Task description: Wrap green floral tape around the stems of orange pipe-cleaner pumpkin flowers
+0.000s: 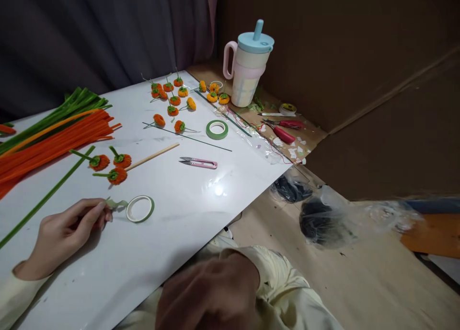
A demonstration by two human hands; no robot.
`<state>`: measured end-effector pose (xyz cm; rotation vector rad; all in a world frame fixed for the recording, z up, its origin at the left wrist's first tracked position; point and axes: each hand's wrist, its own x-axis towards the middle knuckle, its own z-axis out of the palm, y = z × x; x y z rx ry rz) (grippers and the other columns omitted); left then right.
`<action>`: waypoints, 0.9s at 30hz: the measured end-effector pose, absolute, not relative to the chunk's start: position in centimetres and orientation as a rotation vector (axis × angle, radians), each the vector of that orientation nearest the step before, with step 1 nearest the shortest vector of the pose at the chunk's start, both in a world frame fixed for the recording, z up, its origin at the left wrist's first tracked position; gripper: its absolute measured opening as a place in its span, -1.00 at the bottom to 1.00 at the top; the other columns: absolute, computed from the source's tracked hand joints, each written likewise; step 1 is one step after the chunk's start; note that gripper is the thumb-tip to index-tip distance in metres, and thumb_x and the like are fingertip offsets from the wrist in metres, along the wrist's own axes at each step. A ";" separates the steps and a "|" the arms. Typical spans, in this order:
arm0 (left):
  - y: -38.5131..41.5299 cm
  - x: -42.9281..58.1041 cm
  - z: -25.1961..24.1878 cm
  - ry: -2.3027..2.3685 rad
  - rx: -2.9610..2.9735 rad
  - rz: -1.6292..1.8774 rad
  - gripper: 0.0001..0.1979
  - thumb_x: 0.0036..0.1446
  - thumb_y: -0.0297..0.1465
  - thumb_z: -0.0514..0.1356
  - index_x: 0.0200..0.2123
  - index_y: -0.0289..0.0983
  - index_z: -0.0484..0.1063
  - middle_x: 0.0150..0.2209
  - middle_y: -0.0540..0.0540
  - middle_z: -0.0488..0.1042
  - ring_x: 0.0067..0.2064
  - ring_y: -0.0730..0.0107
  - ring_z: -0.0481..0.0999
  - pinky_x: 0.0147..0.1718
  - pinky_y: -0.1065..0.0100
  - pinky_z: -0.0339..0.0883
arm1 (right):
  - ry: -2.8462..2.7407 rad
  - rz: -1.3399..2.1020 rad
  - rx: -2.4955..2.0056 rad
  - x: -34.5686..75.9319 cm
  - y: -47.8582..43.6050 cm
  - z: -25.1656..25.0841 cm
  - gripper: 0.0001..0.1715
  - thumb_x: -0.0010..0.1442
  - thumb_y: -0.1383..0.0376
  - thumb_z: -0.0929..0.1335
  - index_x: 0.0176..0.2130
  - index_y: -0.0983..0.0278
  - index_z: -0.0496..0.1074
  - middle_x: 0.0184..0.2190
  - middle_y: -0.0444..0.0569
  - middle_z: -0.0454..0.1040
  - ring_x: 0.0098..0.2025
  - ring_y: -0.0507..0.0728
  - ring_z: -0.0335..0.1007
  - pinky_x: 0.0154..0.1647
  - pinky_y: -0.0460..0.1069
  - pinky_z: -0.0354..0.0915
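Note:
My left hand (74, 229) rests at the table's left front, its fingers pinching the loose end of green floral tape (117, 204). That end runs to a small tape roll (151, 210) on the tabletop. My right hand (210, 291) is low in front of my body, below the table edge, dark and smeared by motion; its fingers cannot be made out. Beyond the left hand lie several orange pipe-cleaner pumpkins (117, 175) with green stems, beside a thin wooden stick (154, 156). Pink thread snips (198, 163) lie to the right of the stick.
Orange pipe cleaners (57, 145) and green pipe cleaners (72, 104) are heaped at left. More small pumpkins (175, 100), a second green tape roll (217, 129) and a thin wire (190, 137) lie farther back. A lidded cup (249, 71) and red-handled pliers (283, 131) stand and lie at right.

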<state>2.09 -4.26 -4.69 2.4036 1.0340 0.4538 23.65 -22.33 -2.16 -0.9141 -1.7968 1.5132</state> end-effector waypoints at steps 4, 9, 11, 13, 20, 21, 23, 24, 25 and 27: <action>-4.0 2.0 -4.4 1.027 2.453 0.427 -0.88 0.13 -0.32 0.08 -0.35 -0.20 0.39 -0.54 0.09 0.50 -0.53 0.48 0.46 -0.47 0.55 0.36 | -1.882 1.419 -0.567 24.3 -21.9 -2.7 -0.41 0.16 0.58 0.28 0.18 0.48 0.19 -0.21 0.07 0.58 -0.20 0.00 0.52 -0.25 -0.25 0.32; -3.8 2.3 -4.2 0.944 2.504 0.444 -0.87 0.13 -0.32 0.08 -0.38 -0.20 0.40 -0.56 0.10 0.50 -0.55 0.49 0.48 -0.51 0.58 0.37 | -2.188 0.913 -0.401 23.4 -23.2 -6.3 -0.54 0.29 0.22 0.27 0.03 0.54 0.34 -0.15 0.16 0.56 -0.09 0.09 0.49 0.01 -0.18 0.28; -3.9 2.5 -4.3 0.905 2.514 0.535 -0.84 0.13 -0.30 0.07 -0.40 -0.20 0.40 -0.58 0.10 0.49 -0.60 0.51 0.45 -0.56 0.59 0.35 | -2.093 0.646 -0.696 24.3 -25.1 -7.2 -0.48 0.34 0.20 0.21 0.14 0.51 0.22 -0.05 0.14 0.51 0.04 0.10 0.41 0.15 -0.10 0.21; -4.0 2.8 -4.4 0.883 2.526 0.588 -0.82 0.12 -0.28 0.08 -0.41 -0.21 0.41 -0.59 0.09 0.49 -0.63 0.54 0.44 -0.59 0.61 0.34 | -1.912 0.327 -0.930 25.9 -27.4 -7.6 -0.42 0.35 0.20 0.19 0.18 0.59 0.13 -0.05 0.25 0.50 0.11 0.17 0.36 0.14 0.00 0.26; -3.9 2.4 -4.9 0.870 2.531 0.614 -0.83 0.14 -0.29 0.08 -0.40 -0.20 0.41 -0.59 0.11 0.47 -0.61 0.58 0.44 -0.52 0.66 0.33 | -1.533 -0.111 -1.563 27.9 -33.0 -10.6 -0.42 0.33 0.34 0.12 0.29 0.42 0.03 -0.05 0.22 0.51 0.13 0.23 0.33 0.05 0.18 0.36; -3.8 2.3 -5.0 0.869 2.532 0.607 -0.83 0.15 -0.30 0.08 -0.40 -0.20 0.41 -0.59 0.12 0.47 -0.60 0.58 0.45 -0.51 0.66 0.33 | -1.474 -0.149 -1.600 27.7 -33.3 -11.3 -0.40 0.31 0.37 0.14 0.30 0.41 0.02 -0.03 0.22 0.50 0.13 0.24 0.34 0.05 0.21 0.35; -3.8 2.2 -5.0 0.871 2.534 0.593 -0.85 0.15 -0.31 0.08 -0.39 -0.20 0.41 -0.59 0.12 0.47 -0.59 0.58 0.45 -0.51 0.66 0.33 | -1.374 -0.171 -1.657 27.3 -33.5 -12.6 -0.35 0.28 0.42 0.17 0.31 0.40 -0.03 0.03 0.25 0.44 0.14 0.27 0.32 0.05 0.24 0.34; -3.8 2.3 -5.0 0.874 2.534 0.588 -0.85 0.15 -0.32 0.08 -0.38 -0.19 0.41 -0.58 0.13 0.48 -0.60 0.58 0.44 -0.52 0.65 0.33 | -1.326 -0.161 -1.678 27.1 -33.5 -13.0 -0.33 0.27 0.43 0.18 0.32 0.39 -0.06 0.07 0.26 0.40 0.14 0.28 0.32 0.05 0.25 0.33; -3.8 2.3 -5.0 0.876 2.534 0.587 -0.85 0.15 -0.32 0.08 -0.38 -0.19 0.41 -0.58 0.13 0.47 -0.60 0.59 0.44 -0.52 0.65 0.33 | -1.288 -0.144 -1.691 27.0 -33.4 -13.4 -0.31 0.26 0.44 0.18 0.32 0.38 -0.08 0.11 0.27 0.36 0.13 0.28 0.33 0.05 0.25 0.33; -3.8 2.4 -5.0 0.879 2.537 0.612 -0.86 0.14 -0.32 0.08 -0.39 -0.18 0.41 -0.59 0.15 0.47 -0.61 0.59 0.43 -0.52 0.64 0.33 | -1.238 -0.125 -1.676 26.9 -33.1 -13.9 -0.29 0.26 0.44 0.19 0.33 0.34 -0.10 0.16 0.26 0.31 0.11 0.29 0.35 0.04 0.27 0.32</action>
